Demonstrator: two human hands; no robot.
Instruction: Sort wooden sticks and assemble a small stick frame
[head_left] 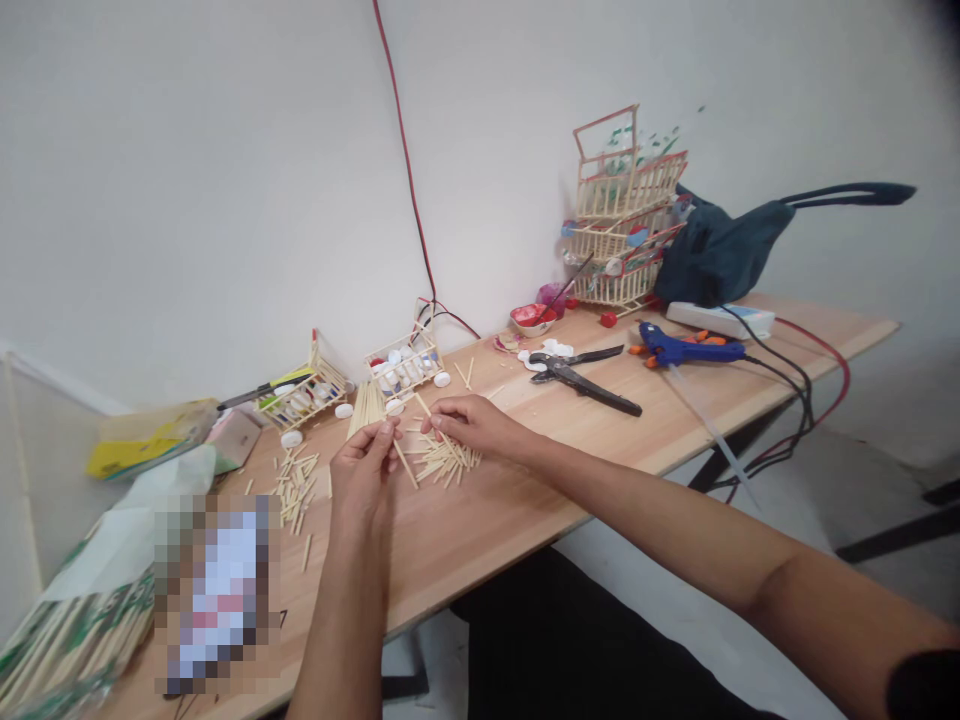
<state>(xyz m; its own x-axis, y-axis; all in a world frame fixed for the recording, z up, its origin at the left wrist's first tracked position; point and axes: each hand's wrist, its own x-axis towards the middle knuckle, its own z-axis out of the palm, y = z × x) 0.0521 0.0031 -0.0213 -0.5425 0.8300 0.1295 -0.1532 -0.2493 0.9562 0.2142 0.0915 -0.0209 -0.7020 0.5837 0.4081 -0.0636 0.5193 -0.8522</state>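
Note:
My left hand (365,465) is closed around a bundle of thin wooden sticks (367,404) that fans out above its fingers. My right hand (466,422) pinches a single stick (411,470) between thumb and fingers, just right of the left hand. Under the right hand lies a small heap of short cut sticks (447,462) on the wooden table (525,500). More cut sticks (294,490) are scattered to the left.
Black pliers (581,378) and a blue glue gun (686,349) lie to the right. Small stick baskets with white caps (401,365) stand by the wall; stacked baskets (622,225) and a dark bag (720,255) sit at the far right. A stick packet (67,630) lies near left.

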